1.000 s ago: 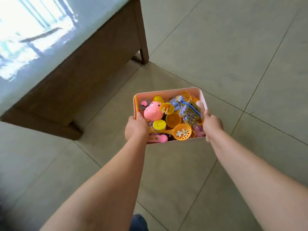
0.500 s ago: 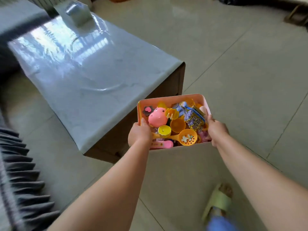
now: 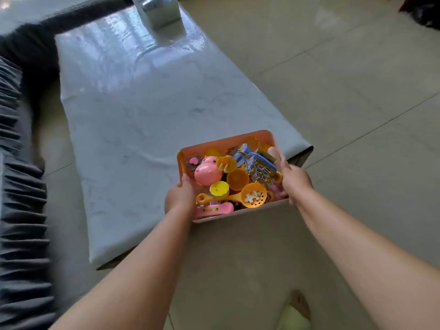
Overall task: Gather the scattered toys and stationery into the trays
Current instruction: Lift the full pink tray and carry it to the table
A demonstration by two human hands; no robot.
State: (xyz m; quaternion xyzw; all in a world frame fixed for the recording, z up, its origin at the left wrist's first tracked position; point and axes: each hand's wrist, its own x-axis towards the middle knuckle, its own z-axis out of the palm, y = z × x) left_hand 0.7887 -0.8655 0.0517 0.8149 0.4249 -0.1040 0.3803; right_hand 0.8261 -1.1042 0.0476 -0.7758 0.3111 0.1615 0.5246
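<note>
A pink-orange tray [image 3: 228,140] full of toys hangs in the air over the near right corner of a low table [image 3: 133,120]. Inside lie a pink pig toy [image 3: 206,172], a yellow slotted scoop [image 3: 252,198], an orange cup [image 3: 237,179], a yellow cup [image 3: 219,188] and a blue striped packet [image 3: 260,168]. My left hand [image 3: 179,197] grips the tray's left side, thumb over the rim. My right hand [image 3: 293,179] grips the right side.
The table has a glossy grey-white top with a shiny silver box [image 3: 159,8] at its far end. A dark grey pleated sofa cover [image 3: 19,210] runs along the left. Tiled floor lies to the right. My foot in a light green slipper [image 3: 294,315] shows at the bottom.
The view has swung from the floor toward the table. The tray, held in both hands throughout, now hangs over the table's corner instead of beside it.
</note>
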